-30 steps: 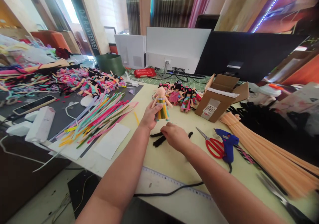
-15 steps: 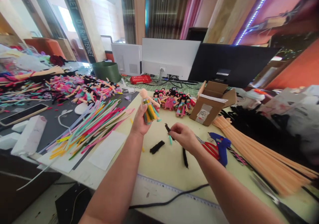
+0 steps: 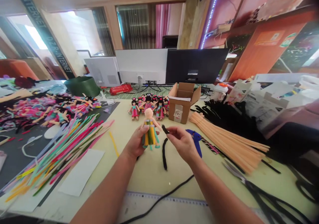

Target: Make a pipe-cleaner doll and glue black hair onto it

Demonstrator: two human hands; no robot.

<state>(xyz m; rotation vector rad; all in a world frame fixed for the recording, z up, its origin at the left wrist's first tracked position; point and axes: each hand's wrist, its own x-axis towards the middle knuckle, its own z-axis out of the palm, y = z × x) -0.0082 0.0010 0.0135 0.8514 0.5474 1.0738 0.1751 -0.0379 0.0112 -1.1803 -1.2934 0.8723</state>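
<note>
Head view is showing the left hand (image 3: 136, 140) gripping a bald doll (image 3: 150, 129) upright above the desk (image 3: 147, 180), while the right hand (image 3: 182, 143) is pinching a short black piece (image 3: 164, 129) just beside it; whether they are touching is unclear. If that pinch is proving too shallow, the piece could be slipping out and dropping near the loose black strip (image 3: 164, 156).

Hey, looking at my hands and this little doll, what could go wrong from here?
The short black fuzzy piece is pinched near one end by your right hand, so it might slip or twist. The blue glue gun sits close behind that hand and could get bumped; whether it's hot, I can't tell. The black cord runs across the table's near edge beside your right forearm, so a sleeveless sweep of the arm might drag it.
</note>
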